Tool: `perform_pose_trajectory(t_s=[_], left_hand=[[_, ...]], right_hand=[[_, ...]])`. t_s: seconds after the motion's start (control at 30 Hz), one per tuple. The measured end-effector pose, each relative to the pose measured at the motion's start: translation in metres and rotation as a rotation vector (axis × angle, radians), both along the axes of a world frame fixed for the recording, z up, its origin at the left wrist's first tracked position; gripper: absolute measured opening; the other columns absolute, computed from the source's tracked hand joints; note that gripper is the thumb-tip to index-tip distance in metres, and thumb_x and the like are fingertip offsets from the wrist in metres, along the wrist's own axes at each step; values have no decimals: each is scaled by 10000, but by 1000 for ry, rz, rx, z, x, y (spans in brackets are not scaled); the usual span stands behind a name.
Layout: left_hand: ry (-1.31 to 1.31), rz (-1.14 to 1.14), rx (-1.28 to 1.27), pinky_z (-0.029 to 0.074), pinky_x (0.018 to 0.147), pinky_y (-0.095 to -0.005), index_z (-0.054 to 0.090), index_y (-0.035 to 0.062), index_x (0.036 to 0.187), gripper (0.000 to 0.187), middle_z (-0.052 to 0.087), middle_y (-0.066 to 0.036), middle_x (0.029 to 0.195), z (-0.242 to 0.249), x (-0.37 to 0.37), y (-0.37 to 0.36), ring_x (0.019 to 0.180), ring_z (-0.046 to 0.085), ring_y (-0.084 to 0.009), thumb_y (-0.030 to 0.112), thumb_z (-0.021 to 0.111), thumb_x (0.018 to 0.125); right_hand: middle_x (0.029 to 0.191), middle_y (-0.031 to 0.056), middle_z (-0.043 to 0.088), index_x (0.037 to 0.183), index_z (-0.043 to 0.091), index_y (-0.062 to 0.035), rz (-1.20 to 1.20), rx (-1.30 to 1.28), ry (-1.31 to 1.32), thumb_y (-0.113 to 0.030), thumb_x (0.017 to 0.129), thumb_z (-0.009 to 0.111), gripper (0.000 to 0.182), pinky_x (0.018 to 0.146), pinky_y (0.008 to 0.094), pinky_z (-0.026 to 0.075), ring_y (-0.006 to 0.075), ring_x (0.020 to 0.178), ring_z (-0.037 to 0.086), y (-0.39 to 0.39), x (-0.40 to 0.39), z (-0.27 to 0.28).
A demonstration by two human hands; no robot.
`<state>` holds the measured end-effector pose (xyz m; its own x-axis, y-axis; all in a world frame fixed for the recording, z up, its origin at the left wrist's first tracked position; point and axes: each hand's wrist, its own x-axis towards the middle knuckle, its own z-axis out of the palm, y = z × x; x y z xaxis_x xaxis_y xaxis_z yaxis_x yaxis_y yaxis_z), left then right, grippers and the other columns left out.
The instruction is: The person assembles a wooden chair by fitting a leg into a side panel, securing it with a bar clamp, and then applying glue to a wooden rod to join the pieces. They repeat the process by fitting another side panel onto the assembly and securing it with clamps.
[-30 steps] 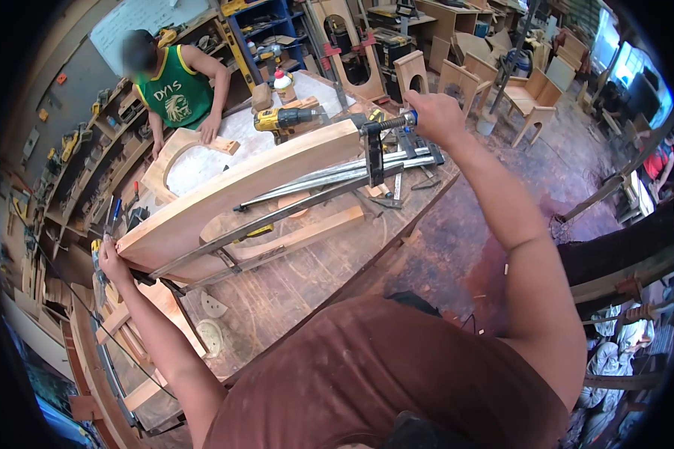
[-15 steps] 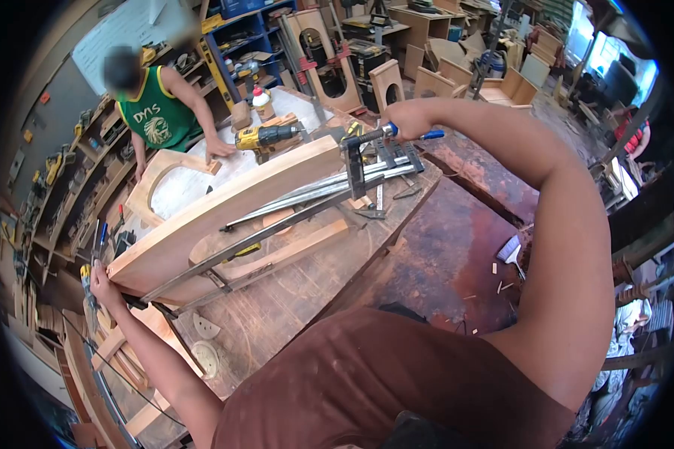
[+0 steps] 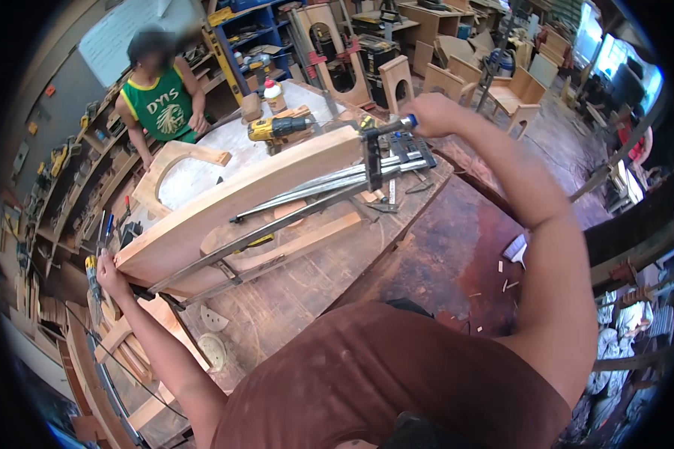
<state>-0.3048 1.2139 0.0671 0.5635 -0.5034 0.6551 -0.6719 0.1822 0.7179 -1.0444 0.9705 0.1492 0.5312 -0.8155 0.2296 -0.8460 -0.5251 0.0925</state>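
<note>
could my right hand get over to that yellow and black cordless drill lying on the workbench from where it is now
Probably yes. The right hand grips the blue-tipped handle of the long steel bar clamp, and the yellow and black cordless drill lies just beyond the pale upright wooden panel, with only open benchtop between. It would have to let go first.
</note>
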Motion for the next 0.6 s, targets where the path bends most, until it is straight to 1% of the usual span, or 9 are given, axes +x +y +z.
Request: perform_pose_trajectory(t_s=[0.07, 0.1, 0.2, 0.23, 0.27, 0.37, 0.47, 0.53, 0.6], left_hand=[[64, 25, -86, 388, 656, -242, 569, 22, 773, 352, 528, 15, 719, 7, -29, 6, 692, 462, -74, 283, 537, 1007], [68, 41, -87, 388, 656, -242, 569, 22, 773, 352, 528, 15, 719, 7, -31, 8, 692, 462, -74, 283, 537, 1007], [-8, 106, -82, 404, 664, -255, 595, 4, 797, 350, 553, 7, 736, 9, -38, 11, 694, 475, -83, 287, 548, 997], [-17, 108, -92, 405, 666, -256, 598, 1, 796, 351, 554, 6, 730, 10, -39, 8, 694, 477, -85, 284, 549, 996], [-26, 108, -102, 405, 668, -258, 600, -3, 794, 351, 554, 5, 724, 11, -39, 6, 695, 479, -87, 281, 550, 994], [-32, 103, -96, 378, 638, -255, 557, 8, 732, 368, 507, 5, 680, 12, -38, -1, 672, 441, -86, 269, 550, 992], [-56, 82, -72, 363, 618, -260, 512, 24, 702, 369, 468, 3, 667, 13, -38, -1, 656, 410, -84, 249, 549, 992], [-35, 29, -88, 402, 657, -246, 582, 9, 765, 319, 515, 18, 718, 9, -27, -4, 700, 462, -78, 243, 566, 981], [-15, 42, -81, 463, 806, -255, 707, -29, 1040, 298, 666, -18, 918, 1, -11, -4, 853, 590, -105, 239, 606, 957]], right_hand=[[836, 129, 703, 957, 703, -86, 254, 621, 137, -123, 701, 669, 262, 684, 403, 511, 265, 741, 663, -25, -2, 16], [805, 118, 705, 925, 719, -67, 260, 758, 158, -106, 705, 618, 245, 669, 390, 497, 234, 709, 643, -26, 1, 23], [775, 150, 690, 916, 711, -68, 306, 647, 183, -101, 706, 615, 233, 669, 402, 500, 272, 732, 660, -29, -1, 14], [795, 164, 687, 913, 701, -80, 215, 395, 218, -117, 716, 637, 211, 679, 422, 514, 325, 752, 669, -14, 1, 13], [795, 164, 687, 913, 701, -80, 227, 391, 226, -117, 716, 637, 211, 679, 422, 514, 325, 752, 669, -7, 3, 9], [815, 130, 693, 1015, 666, -160, 81, -181, -92, -171, 744, 679, 272, 694, 471, 521, 346, 756, 667, 0, -2, -28], [814, 121, 691, 1028, 659, -185, 18, -405, -224, -180, 757, 667, 271, 691, 467, 522, 335, 769, 673, 3, 5, -43], [827, 144, 686, 987, 666, -159, 0, -203, -76, -226, 762, 670, 235, 718, 475, 524, 354, 800, 670, 3, 2, -31], [845, 197, 680, 942, 683, -111, 115, 106, 99, -254, 741, 685, 246, 754, 479, 520, 391, 835, 657, -1, 4, 2]])
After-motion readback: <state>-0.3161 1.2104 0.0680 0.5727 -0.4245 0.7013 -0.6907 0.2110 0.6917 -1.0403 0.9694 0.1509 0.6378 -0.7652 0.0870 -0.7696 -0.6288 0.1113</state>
